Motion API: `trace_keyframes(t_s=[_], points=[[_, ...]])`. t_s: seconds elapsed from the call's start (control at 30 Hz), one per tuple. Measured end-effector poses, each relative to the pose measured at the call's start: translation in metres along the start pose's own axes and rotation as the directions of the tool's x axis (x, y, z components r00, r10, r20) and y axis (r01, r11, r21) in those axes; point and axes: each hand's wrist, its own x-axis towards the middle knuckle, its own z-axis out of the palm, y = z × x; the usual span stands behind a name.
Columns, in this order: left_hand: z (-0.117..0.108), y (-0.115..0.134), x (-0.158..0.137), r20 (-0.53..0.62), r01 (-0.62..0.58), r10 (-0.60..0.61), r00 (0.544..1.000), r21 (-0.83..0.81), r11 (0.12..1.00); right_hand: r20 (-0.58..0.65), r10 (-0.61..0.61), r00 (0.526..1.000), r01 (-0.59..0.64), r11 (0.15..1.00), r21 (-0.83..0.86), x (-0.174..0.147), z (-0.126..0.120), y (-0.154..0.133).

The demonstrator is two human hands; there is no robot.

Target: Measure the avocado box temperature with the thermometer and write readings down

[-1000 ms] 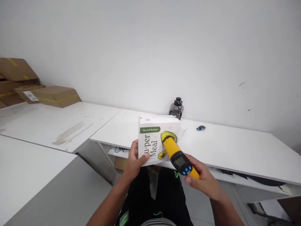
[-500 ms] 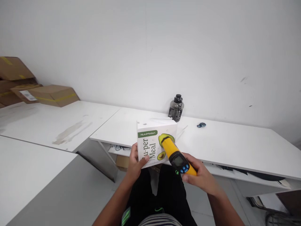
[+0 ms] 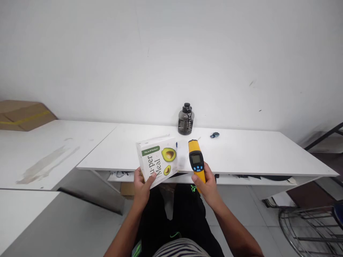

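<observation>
My left hand (image 3: 143, 184) grips the lower left corner of a white NutriMotion meal box (image 3: 158, 160), its thumb on the front face. Avocados and a green label are printed on the box, which is tilted and held over the front edge of the desk. In my right hand (image 3: 207, 184) is a yellow and black infrared thermometer (image 3: 197, 157), its small screen and blue buttons facing me. A gap separates the thermometer from the box. My right fingers wrap behind its handle and are partly hidden.
A dark clear water bottle (image 3: 186, 119) stands by the wall on the white desk (image 3: 241, 153). A small dark blue object (image 3: 214, 135) lies to its right. Cardboard boxes (image 3: 25, 116) sit at the far left. A metal rack (image 3: 311, 228) is at lower right.
The thermometer has moved away from the front of the box and turned more upright. The box has tilted, uncovering its avocado picture. My view has shifted to the right.
</observation>
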Motion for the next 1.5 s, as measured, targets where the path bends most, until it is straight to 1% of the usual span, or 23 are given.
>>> trace_keyframes(t_s=[0.1, 0.17, 0.2, 0.27, 0.33, 0.4, 0.47, 0.57, 0.63, 0.7, 0.77, 0.83, 0.9, 0.93, 1.0, 1.07, 1.13, 1.2, 1.27, 1.3, 1.37, 1.43, 1.5], points=[[0.000, 0.000, 0.005, 0.002, -0.036, 0.036, 0.999, 0.034, 0.999, -0.058, 0.036, 0.998, -0.047, 0.981, -0.187, 0.016, -0.007, 0.016], [-0.001, 0.000, 0.011, -0.007, -0.058, 0.058, 0.998, 0.063, 0.996, -0.093, 0.052, 0.994, -0.086, 0.903, -0.421, 0.031, -0.014, 0.033], [-0.001, -0.001, 0.015, -0.022, -0.062, 0.064, 0.998, 0.078, 0.995, -0.110, 0.050, 0.993, -0.102, 0.829, -0.550, 0.039, -0.018, 0.043], [-0.004, -0.003, 0.021, -0.065, -0.049, 0.056, 0.996, 0.099, 0.994, -0.126, 0.038, 0.991, -0.121, 0.633, -0.764, 0.052, -0.026, 0.064], [-0.007, -0.006, 0.025, -0.104, -0.026, 0.036, 0.994, 0.103, 0.994, -0.109, 0.012, 0.994, -0.103, 0.440, -0.892, 0.062, -0.032, 0.084], [-0.009, -0.009, 0.028, -0.124, -0.018, 0.031, 0.992, 0.099, 0.995, -0.089, 0.009, 0.996, -0.088, 0.311, -0.946, 0.069, -0.038, 0.099], [-0.008, -0.011, 0.032, -0.126, -0.034, 0.046, 0.991, 0.091, 0.995, -0.093, 0.030, 0.995, -0.098, 0.259, -0.961, 0.076, -0.042, 0.109], [0.003, -0.015, 0.046, -0.117, -0.087, 0.095, 0.988, 0.077, 0.993, -0.130, 0.050, 0.990, -0.138, 0.257, -0.957, 0.093, -0.045, 0.117], [0.014, -0.019, 0.062, -0.105, -0.132, 0.140, 0.985, 0.085, 0.988, -0.182, 0.031, 0.983, -0.184, 0.254, -0.949, 0.107, -0.043, 0.118], [0.026, -0.027, 0.080, -0.090, -0.154, 0.167, 0.982, 0.130, 0.979, -0.241, -0.026, 0.970, -0.228, 0.247, -0.942, 0.122, -0.034, 0.116], [0.034, -0.036, 0.095, -0.074, -0.144, 0.162, 0.984, 0.211, 0.967, -0.204, -0.079, 0.976, -0.175, 0.274, -0.946, 0.136, -0.017, 0.112], [0.039, -0.044, 0.103, -0.054, -0.127, 0.152, 0.987, 0.318, 0.939, -0.041, -0.076, 0.996, -0.012, 0.342, -0.940, 0.151, 0.006, 0.107], [0.039, -0.049, 0.105, -0.022, -0.131, 0.156, 0.988, 0.437, 0.890, 0.132, -0.035, 0.991, 0.134, 0.416, -0.900, 0.166, 0.032, 0.103], [0.038, -0.050, 0.104, 0.007, -0.138, 0.155, 0.988, 0.496, 0.857, 0.177, -0.009, 0.984, 0.163, 0.444, -0.881, 0.173, 0.045, 0.102], [0.036, -0.050, 0.100, 0.089, -0.157, 0.130, 0.987, 0.598, 0.786, 0.200, 0.061, 0.978, 0.147, 0.483, -0.863, 0.187, 0.066, 0.103], [0.033, -0.047, 0.098, 0.160, -0.174, 0.089, 0.983, 0.660, 0.731, 0.201, 0.135, 0.970, 0.108, 0.501, -0.858, 0.199, 0.082, 0.105], [0.032, -0.045, 0.097, 0.183, -0.175, 0.064, 0.981, 0.689, 0.703, 0.204, 0.178, 0.963, 0.088, 0.507, -0.857, 0.208, 0.088, 0.108], [0.031, -0.044, 0.098, 0.177, -0.172, 0.064, 0.982, 0.703, 0.690, 0.204, 0.190, 0.960, 0.077, 0.523, -0.849, 0.214, 0.085, 0.109], [0.032, -0.044, 0.099, 0.165, -0.168, 0.069, 0.984, 0.719, 0.674, 0.181, 0.170, 0.969, 0.061, 0.542, -0.838, 0.219, 0.074, 0.109], [0.032, -0.045, 0.099, 0.163, -0.168, 0.071, 0.984, 0.726, 0.667, 0.144, 0.135, 0.980, 0.039, 0.583, -0.811, 0.219, 0.066, 0.110], [0.032, -0.046, 0.100, 0.165, -0.171, 0.071, 0.984, 0.733, 0.658, 0.010, 0.018, 1.000, -0.007, 0.746, -0.666, 0.218, 0.052, 0.116], [0.032, -0.047, 0.100, 0.168, -0.169, 0.066, 0.984, 0.738, 0.653, -0.140, -0.089, 0.986, 0.025, 0.916, -0.401, 0.211, 0.041, 0.126], [0.031, -0.047, 0.100, 0.161, -0.165, 0.065, 0.985, 0.746, 0.645, -0.201, -0.110, 0.973, 0.080, 0.985, -0.150, 0.202, 0.039, 0.139]])
